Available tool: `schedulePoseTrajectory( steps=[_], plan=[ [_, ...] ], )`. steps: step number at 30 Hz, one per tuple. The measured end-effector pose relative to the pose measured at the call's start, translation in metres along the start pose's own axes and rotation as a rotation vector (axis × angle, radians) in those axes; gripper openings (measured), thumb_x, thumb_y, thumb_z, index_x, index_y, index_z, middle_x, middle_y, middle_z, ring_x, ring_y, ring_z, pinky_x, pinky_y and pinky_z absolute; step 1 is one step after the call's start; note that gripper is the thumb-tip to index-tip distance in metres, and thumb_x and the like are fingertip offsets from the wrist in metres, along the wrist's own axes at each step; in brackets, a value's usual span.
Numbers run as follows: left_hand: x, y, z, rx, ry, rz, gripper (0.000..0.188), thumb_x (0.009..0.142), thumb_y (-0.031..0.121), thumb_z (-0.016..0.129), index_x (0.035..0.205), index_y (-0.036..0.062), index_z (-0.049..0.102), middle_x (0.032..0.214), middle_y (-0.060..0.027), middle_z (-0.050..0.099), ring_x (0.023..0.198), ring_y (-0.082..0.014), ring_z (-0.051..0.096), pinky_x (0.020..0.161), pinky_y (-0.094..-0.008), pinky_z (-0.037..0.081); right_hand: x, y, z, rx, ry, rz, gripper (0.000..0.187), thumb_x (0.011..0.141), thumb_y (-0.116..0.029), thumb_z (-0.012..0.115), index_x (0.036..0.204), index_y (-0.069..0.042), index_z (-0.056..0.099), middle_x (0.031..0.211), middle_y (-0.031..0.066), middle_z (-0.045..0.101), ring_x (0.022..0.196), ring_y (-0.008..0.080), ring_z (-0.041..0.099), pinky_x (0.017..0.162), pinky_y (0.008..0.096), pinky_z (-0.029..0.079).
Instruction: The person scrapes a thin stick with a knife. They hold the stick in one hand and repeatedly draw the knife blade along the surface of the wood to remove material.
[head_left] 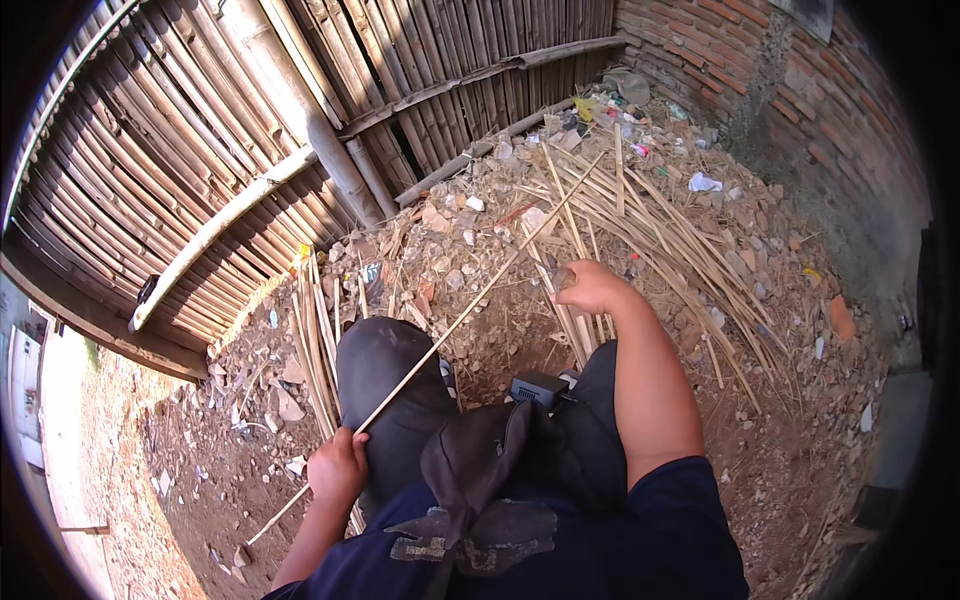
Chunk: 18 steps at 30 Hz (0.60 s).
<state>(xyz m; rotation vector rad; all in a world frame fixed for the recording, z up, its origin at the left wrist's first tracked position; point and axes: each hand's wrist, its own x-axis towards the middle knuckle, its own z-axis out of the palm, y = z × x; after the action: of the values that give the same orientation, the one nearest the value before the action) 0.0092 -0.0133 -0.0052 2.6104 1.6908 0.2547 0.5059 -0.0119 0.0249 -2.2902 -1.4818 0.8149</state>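
Note:
My left hand [338, 467] is wrapped round a long thin bamboo strip [440, 345] near its lower end. The strip slants up and to the right, passing over my left knee toward the far pile. My right hand [597, 288] is raised in front of my right knee with its fingers closed. Something small and greyish shows at its fingertips, too indistinct to name. Below that hand, several split bamboo pieces [577, 335] lean between my knees. A bundle of bamboo strips [318, 345] lies beside my left knee.
A larger pile of bamboo strips [690, 270] spreads over the rubble at the right. A bamboo wall [190, 150] stands at the left and back, a brick wall [700, 50] at the far right. A dark box-shaped object [538, 390] sits between my legs.

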Motion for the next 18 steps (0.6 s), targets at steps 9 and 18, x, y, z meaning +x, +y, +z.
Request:
schedulePoseTrajectory(
  steps=[9,18],
  plan=[
    [0.002,0.002,-0.007,-0.011,-0.03,-0.016,0.034,0.098,0.037,0.062,0.082,0.0091,0.053,0.065,-0.0186,0.064,0.059,-0.041,0.065,0.054,-0.0526,0.05,-0.011,-0.033,0.012,-0.189,-0.234,-0.198,0.072,0.08,-0.041,0.077,0.136,0.0,0.059,0.133,0.0246,0.062,0.124,0.0378,0.059,0.106,0.0418,0.046],
    [0.001,0.001,-0.005,-0.003,-0.015,-0.001,0.033,0.097,0.036,0.064,0.081,0.0088,0.053,0.066,-0.0185,0.064,0.058,-0.041,0.064,0.053,-0.0524,0.049,-0.012,-0.015,0.002,-0.043,-0.045,-0.091,0.069,0.079,-0.037,0.079,0.136,-0.003,0.06,0.134,0.0238,0.062,0.125,0.0376,0.059,0.106,0.0409,0.047]
  ],
)
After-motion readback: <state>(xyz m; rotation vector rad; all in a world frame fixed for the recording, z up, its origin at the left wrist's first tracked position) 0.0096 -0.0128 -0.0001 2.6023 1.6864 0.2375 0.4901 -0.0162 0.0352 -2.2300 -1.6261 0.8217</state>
